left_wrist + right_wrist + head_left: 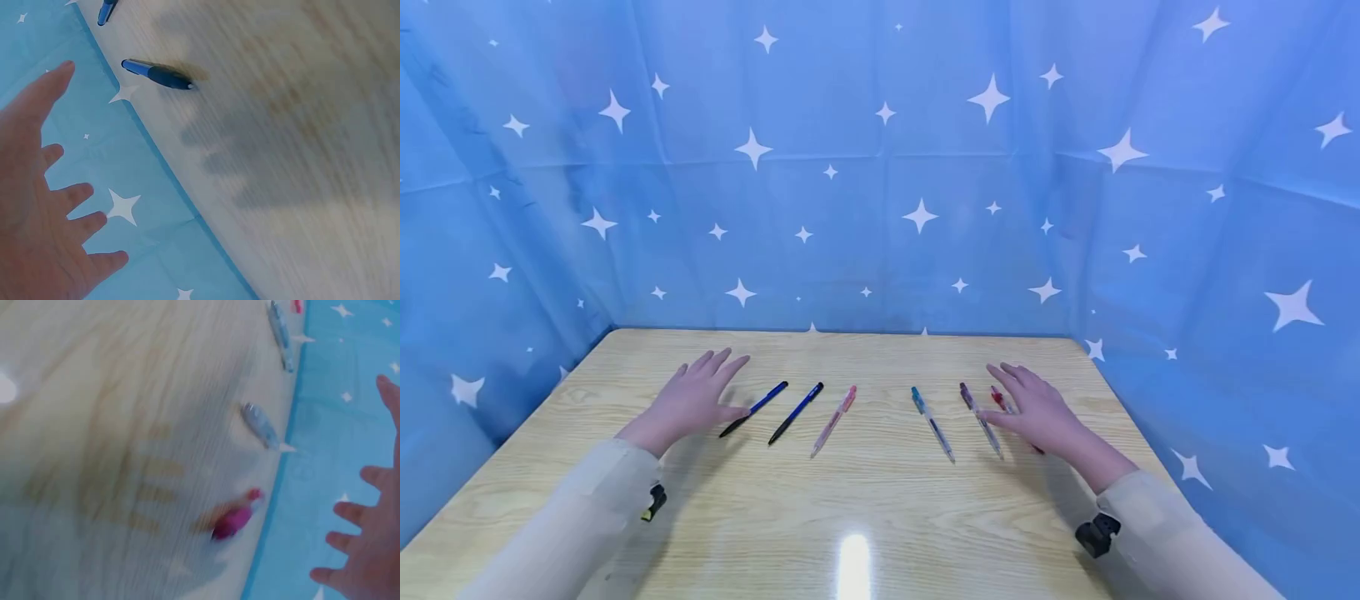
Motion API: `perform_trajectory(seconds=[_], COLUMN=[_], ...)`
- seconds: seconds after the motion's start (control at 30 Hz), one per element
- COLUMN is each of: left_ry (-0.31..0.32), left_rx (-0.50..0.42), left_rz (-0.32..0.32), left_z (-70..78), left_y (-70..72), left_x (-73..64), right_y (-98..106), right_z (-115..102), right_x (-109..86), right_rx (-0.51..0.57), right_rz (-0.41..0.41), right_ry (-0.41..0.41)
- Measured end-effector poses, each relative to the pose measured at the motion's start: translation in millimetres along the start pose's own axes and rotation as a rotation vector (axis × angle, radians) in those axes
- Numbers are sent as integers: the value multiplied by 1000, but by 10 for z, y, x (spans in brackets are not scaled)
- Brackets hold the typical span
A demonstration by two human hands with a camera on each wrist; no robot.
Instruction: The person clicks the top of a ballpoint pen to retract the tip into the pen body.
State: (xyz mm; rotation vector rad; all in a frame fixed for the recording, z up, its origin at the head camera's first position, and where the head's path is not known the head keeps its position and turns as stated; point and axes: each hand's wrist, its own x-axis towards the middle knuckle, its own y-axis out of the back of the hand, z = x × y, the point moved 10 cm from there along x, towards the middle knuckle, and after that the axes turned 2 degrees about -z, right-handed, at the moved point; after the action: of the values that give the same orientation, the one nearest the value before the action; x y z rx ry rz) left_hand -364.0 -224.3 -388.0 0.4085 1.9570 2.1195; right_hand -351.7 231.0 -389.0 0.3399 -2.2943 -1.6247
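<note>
In the head view my left hand [692, 398] hovers with spread fingers at the left, its thumb over the leftmost blue pen [767, 398]. A second blue pen [796, 413] with a black grip and a pink pen [834, 421] lie to the right of it. My right hand [1037, 412], fingers also spread, is above a red pen [997, 397] and partly hides it. Its thumb overlaps a purple pen [981, 419]. Left of that lies a teal-capped clear pen [933, 423]. Neither hand holds anything.
The pens lie in a row on a light wood-grain table [865, 517]. A blue curtain [850, 208] with white stars stands behind the table and along both sides. Dark bands with small devices sit at both wrists.
</note>
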Motion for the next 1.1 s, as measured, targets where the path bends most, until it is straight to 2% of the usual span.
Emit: perform_trajectory(seconds=[0.2,0.4,0.47,0.63,0.73,1.1], left_ry=[-44,-62,-72,-74,-66,-120], left_rx=[-1,-186,-212,-231,-231,-208], left_rz=[-13,-126,-151,-185,-210,-341], left_z=[88,124,139,134,111,162], left_y=[44,-56,-88,-159,-224,-438], left_x=[74,202,229,274,319,447], right_y=[-79,-200,-270,-449,-532,-792], right_z=[-212,-509,-600,-844,-978,-1333], right_x=[170,336,388,484,533,768], right_rx=[109,190,229,351,390,411], right_rz=[0,-35,-68,-167,-202,-270], right_ry=[25,43,46,75,100,174])
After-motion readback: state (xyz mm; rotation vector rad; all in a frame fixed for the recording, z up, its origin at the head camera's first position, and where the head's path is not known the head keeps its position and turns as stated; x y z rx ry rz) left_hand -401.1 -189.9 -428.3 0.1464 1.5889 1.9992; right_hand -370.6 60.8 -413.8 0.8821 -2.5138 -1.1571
